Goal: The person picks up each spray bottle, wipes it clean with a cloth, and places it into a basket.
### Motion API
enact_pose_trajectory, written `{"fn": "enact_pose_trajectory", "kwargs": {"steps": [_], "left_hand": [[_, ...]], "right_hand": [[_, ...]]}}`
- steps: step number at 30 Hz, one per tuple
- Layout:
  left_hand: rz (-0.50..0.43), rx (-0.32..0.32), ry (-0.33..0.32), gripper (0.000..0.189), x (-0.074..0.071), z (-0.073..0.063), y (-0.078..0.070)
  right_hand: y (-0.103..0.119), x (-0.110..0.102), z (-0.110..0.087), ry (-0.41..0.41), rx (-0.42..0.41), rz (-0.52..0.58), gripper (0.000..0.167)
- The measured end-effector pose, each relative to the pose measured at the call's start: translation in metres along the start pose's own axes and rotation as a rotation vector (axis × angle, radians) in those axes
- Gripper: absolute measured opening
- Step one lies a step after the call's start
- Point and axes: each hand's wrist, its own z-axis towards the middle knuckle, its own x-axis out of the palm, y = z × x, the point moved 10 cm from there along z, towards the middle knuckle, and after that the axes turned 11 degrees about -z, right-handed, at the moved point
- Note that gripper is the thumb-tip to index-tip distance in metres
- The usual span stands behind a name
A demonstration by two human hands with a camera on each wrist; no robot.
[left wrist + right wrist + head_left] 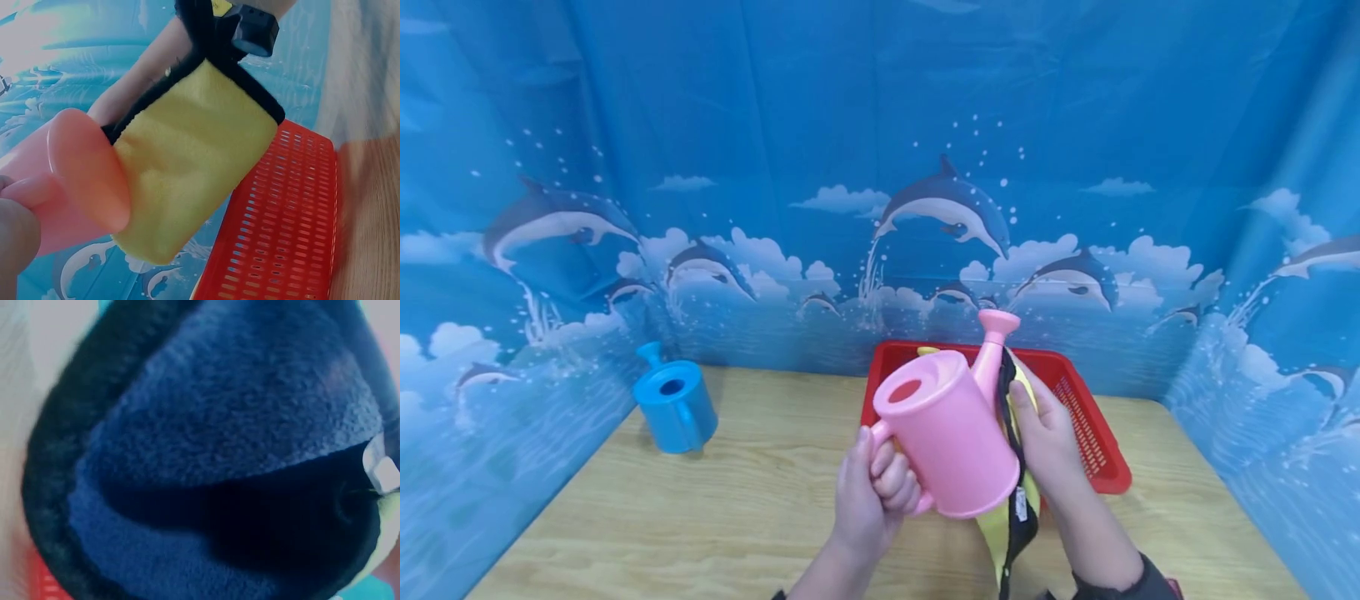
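Observation:
My left hand point(872, 496) grips the handle of a pink watering can point(951, 442), which is held tilted above the table with its spout up and to the right. A yellow cloth point(194, 156) with black edging hangs at the can's right side. My right hand point(1048, 433) holds this cloth against the can near the base of the spout, thumb on the near side. In the right wrist view the cloth's dark blue-grey fuzzy side point(250, 394) fills most of the picture and hides the fingers.
Behind the can, a red perforated basket point(1093, 442) stands on the wooden table point(760, 500); a bit of something yellow point(927, 351) shows at its far rim. At the table's left edge stands a blue watering can point(679, 412). A dolphin-print curtain point(820, 125) encloses the back and sides.

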Motion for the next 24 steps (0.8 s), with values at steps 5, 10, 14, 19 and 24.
{"fn": "enact_pose_trajectory", "kwargs": {"steps": [5, 10, 14, 19, 24], "left_hand": [[-0.062, 0.068, -0.015, 0.045, -0.005, -0.001, -0.003], [-0.034, 0.096, -0.111, 0.046, -0.016, -0.001, -0.008], [0.006, 0.111, -0.154, 0.047, -0.02, -0.002, -0.012], [0.038, 0.152, -0.162, 0.045, -0.02, -0.001, -0.02], [0.076, 0.183, -0.167, 0.046, -0.021, 0.0, -0.027]], "right_hand": [[-0.002, 0.009, -0.004, 0.043, -0.021, -0.055, 0.054], [-0.007, 0.018, -0.004, 0.081, -0.038, -0.149, 0.05], [-0.011, 0.022, -0.005, 0.11, -0.069, -0.149, 0.047], [-0.006, 0.022, -0.007, 0.13, -0.132, -0.181, 0.043], [-0.006, 0.022, -0.009, 0.192, -0.106, -0.197, 0.046]]}}
